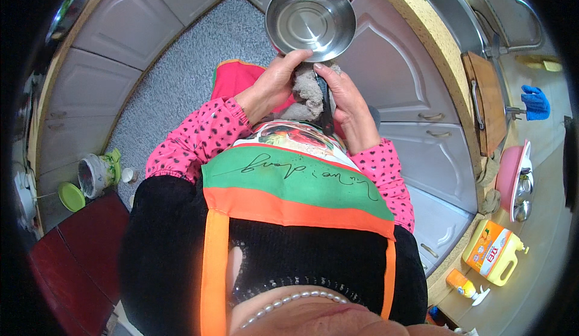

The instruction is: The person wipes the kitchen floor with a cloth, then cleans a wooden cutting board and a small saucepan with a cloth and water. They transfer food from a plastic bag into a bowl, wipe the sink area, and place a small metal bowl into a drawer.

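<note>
A shiny stainless-steel saucepan [310,21] is held out in front of my apron, its open inside turned up toward me. My left hand [281,77] grips the near edge of the pan, thumb lying on the rim. A grey terry cloth [310,89] is bunched beneath the rim between both hands. My right hand [344,95] is closed around the cloth and the pan's black handle [325,105], which points back toward my body. The fingers of both hands are partly hidden by the cloth and the pan.
To the right, the counter edge [441,24] runs past a sink [445,8], a wooden cutting board [486,103], a pink basin [509,177] and yellow detergent bottles [491,250]. Cabinet doors [402,73] surround me. A lidless bin [92,175] stands at left on the floor.
</note>
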A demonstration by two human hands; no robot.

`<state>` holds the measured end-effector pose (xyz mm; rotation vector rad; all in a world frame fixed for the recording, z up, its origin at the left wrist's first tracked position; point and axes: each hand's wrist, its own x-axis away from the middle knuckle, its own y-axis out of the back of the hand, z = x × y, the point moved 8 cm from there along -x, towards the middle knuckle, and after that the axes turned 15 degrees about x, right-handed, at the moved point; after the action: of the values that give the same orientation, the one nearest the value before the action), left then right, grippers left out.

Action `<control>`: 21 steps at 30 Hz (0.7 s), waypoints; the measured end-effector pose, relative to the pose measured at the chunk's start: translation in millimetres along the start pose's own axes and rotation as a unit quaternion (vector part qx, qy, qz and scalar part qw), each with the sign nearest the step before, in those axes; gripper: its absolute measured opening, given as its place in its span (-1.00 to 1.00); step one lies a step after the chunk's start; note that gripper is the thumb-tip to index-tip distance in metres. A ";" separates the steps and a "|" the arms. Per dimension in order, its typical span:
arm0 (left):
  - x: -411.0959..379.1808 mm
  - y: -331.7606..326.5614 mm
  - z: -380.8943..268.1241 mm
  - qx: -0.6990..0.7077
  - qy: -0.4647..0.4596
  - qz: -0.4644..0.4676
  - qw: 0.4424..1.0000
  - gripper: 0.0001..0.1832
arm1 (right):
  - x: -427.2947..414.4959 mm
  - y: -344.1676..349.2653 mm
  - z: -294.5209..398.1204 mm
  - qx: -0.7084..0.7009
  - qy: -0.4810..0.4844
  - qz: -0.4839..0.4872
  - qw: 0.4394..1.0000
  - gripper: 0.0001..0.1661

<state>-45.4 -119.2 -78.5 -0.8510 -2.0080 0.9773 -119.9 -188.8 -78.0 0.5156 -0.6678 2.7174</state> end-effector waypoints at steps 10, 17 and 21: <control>-16.7 -2.3 -18.1 0.053 -0.052 0.030 0.997 -0.56 | 10.0 5.9 0.1 0.084 0.017 -0.003 0.996 -0.57; -25.9 14.8 -29.8 0.119 -0.062 -0.001 0.991 -0.60 | 46.7 42.8 -7.2 0.179 0.012 -0.071 0.981 -0.56; -25.5 10.8 -35.5 0.112 -0.072 -0.005 0.991 -0.62 | 65.9 58.0 41.7 0.288 0.142 -0.194 0.927 -0.40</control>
<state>-0.4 -121.8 -80.1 -0.6638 -1.9724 1.2617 -188.4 -245.6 -39.0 0.3162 0.2998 2.4924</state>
